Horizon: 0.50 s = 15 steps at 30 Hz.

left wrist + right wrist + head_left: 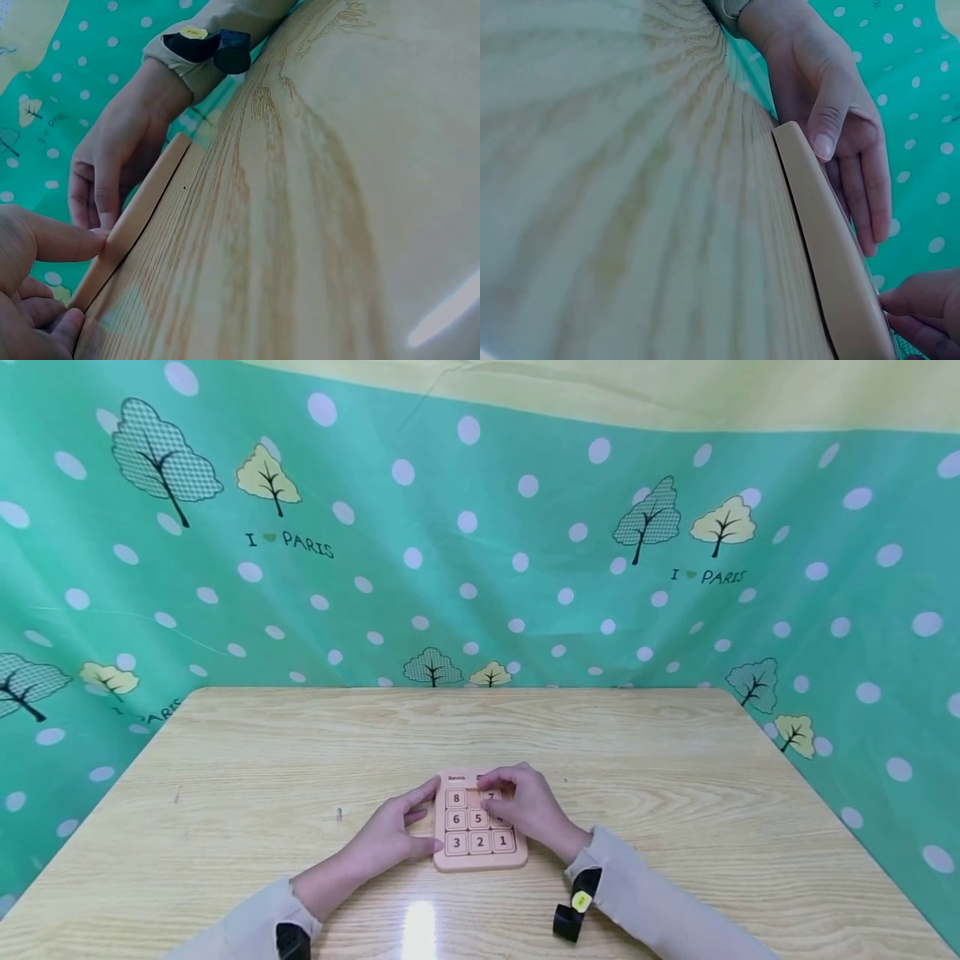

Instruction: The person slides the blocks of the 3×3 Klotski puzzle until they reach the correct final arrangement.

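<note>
A peach-coloured number puzzle board (482, 863) is borne flat by the wood-grained tabletop (285, 777), and both hands are brought to it. The board's left edge is touched by the left hand (382, 835): its thumb is set near the board's lower left corner, its index finger near the upper left one, and the two are held well spread. The upper right part of the board is covered by the right hand (528, 802), whose fingers are bent over the tiles. Its thumb and index finger are held a little apart, with tile 7 (492, 797) partly seen between them; whether that tile is pressed cannot be told. Just left of tile 7, an open slot (472, 797) is shown in the board's top row, followed by tile 8 (456, 798) at the board's left side. Along the board's bottom row, tile 3 (456, 843), tile 2 (480, 842) and tile 1 (502, 841) are left uncovered. Below and right of the board, a black strap (585, 885) is worn at the right cuff. Well beyond the board, a green dotted cloth (442, 577) is hung
</note>
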Each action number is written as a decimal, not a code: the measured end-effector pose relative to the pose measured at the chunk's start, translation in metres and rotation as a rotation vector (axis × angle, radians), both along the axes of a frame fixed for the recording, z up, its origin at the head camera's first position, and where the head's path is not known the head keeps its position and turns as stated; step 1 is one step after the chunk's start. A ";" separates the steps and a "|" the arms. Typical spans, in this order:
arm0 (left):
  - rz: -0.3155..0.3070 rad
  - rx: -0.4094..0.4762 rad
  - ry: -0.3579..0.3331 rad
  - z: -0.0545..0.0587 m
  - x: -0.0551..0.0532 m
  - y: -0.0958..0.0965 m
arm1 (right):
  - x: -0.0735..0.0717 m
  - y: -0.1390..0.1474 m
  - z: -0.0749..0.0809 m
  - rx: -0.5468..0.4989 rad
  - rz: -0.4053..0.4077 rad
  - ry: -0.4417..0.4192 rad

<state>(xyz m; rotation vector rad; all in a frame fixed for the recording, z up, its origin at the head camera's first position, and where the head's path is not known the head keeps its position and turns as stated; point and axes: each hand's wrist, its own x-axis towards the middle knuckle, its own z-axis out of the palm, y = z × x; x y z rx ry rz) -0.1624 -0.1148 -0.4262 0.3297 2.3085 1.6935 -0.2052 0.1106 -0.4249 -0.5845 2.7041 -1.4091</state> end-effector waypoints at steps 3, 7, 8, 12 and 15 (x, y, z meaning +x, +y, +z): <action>0.004 -0.001 -0.002 0.000 0.000 0.000 | 0.000 0.003 0.000 0.004 -0.016 0.006; 0.009 -0.002 0.001 -0.001 0.000 0.001 | 0.001 0.006 0.001 0.005 -0.030 0.014; 0.009 -0.001 0.002 -0.001 0.000 0.001 | 0.001 0.007 0.001 0.004 -0.033 0.013; 0.009 0.000 0.005 -0.001 0.000 0.001 | 0.001 0.008 0.001 -0.002 -0.033 0.013; 0.007 0.001 0.005 -0.001 0.000 0.001 | 0.001 0.009 0.001 -0.006 -0.032 0.010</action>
